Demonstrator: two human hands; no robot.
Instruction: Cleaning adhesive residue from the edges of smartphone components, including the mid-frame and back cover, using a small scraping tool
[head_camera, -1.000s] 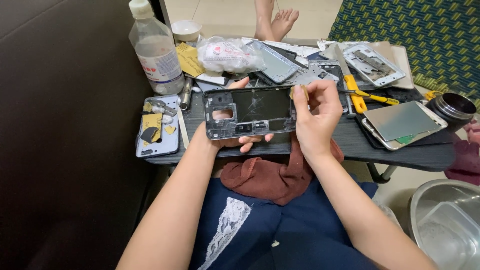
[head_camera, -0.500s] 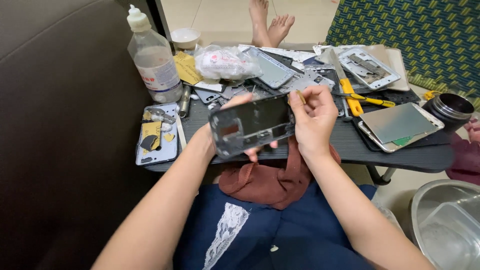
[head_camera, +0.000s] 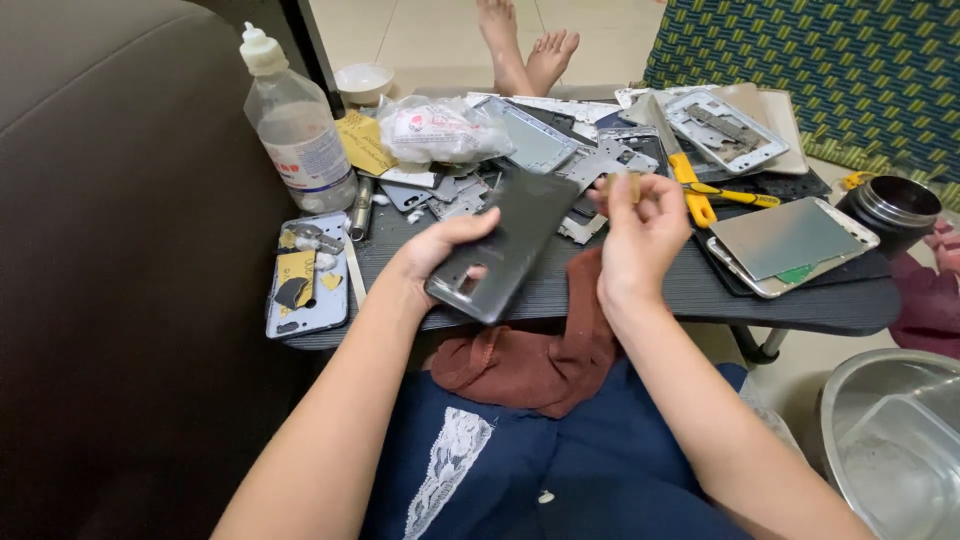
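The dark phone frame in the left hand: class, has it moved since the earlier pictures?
Yes. The dark phone frame has turned over and tilted; its top now points up toward the plastic bag, back face showing, with the left hand holding its edge.

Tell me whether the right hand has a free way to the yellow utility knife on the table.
Probably yes. The right hand hovers just left of the yellow utility knife, which lies on top of the clutter with nothing over its handle. But its fingertips pinch a small piece, so a grip may be awkward.

Plastic bottle (head_camera: 298, 125), yellow cutter (head_camera: 690, 185), perhaps steel basin (head_camera: 890, 440).
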